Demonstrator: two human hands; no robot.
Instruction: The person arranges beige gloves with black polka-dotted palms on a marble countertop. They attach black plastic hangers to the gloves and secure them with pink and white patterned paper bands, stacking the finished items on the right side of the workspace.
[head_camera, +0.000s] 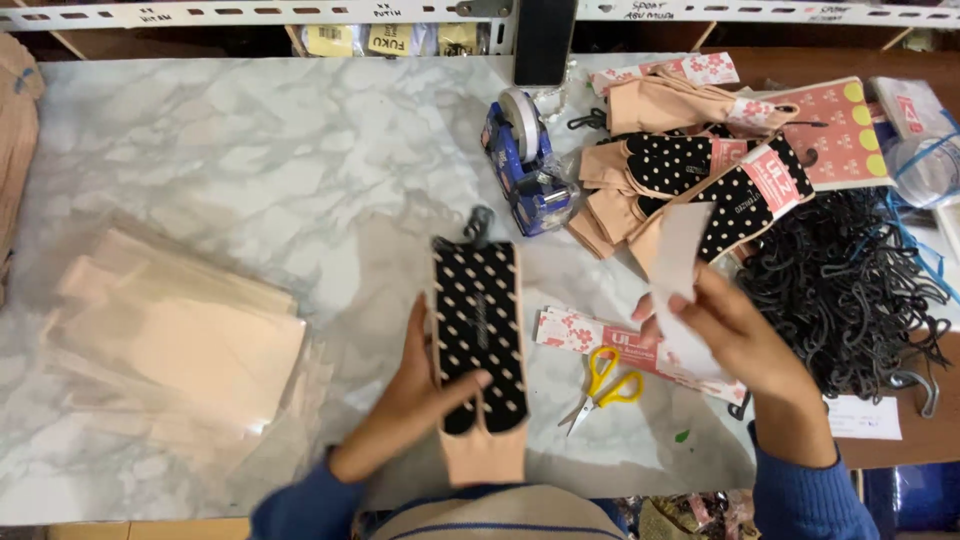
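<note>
The person's forearms are running off the bottom edge of the frame, so only blue sleeves and the hands are showing. The left hand is lying at lower centre, its fingers curling loosely round the left edge of a sock, thumb pressing across the black dotted face; the palm side is hiding under the hand. The sock is resting flat on the marble table, beige toe end pointing toward the bottom edge, a small black hanger sticking out at its upper end. The right hand, right of centre, is pinching a white paper strip between thumb and fingertips, the other fingers half closed; the strip's lower part is passing behind the fingers.

Yellow scissors are lying between the hands, just below a pink floral card that is slipping under the right hand. A blue tape dispenser is standing above the sock. At upper right, finished socks are overlapping in a pile, so their number is hard to tell, and a heap of black hangers is tangling beside them. At left, clear bags are stacking in a glossy pile, edges blurring into the marble. A shelf is being cut off at the top
</note>
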